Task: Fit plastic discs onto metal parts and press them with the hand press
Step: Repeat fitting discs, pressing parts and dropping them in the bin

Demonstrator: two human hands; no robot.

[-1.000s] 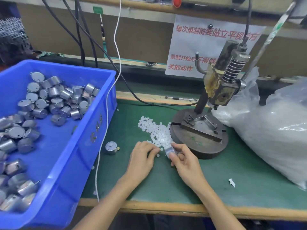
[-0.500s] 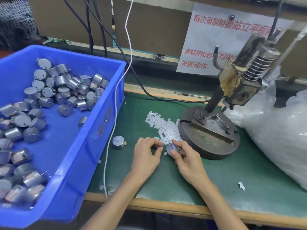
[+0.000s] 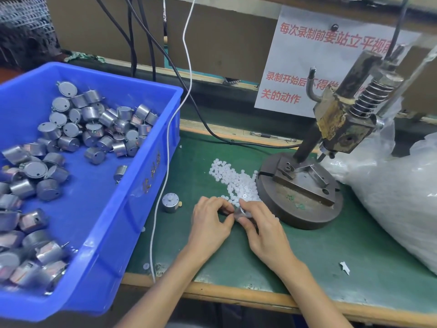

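Nearest, on the green surface [image 3: 331, 252], the two hands have closed the gap that lay between them half a second ago. The left grip [image 3: 209, 221] has left the edge of the disc pile and now meets the right grip [image 3: 262, 223]. The right grip is clamped around a small metal part [image 3: 240, 212], thumb below and fingers curled over it, just above the surface. The left grip's thumb and forefinger are pinched together against that part's near end; whether a disc sits between them cannot be told.

A white scrap [image 3: 344, 267] lies well to the right. Left of the hands a loose motor can [image 3: 170, 202] stands upright beside a white cable [image 3: 165, 162]. Just beyond the fingers, the white plastic discs [image 3: 236, 181] lie heaped, touching the round base of the hand press [image 3: 300, 192]. Its ram head [image 3: 343, 124] is raised. At the left, the blue bin [image 3: 151, 185] holds many metal cans [image 3: 94, 129]; at the right lies a clear plastic bag [image 3: 390, 197].
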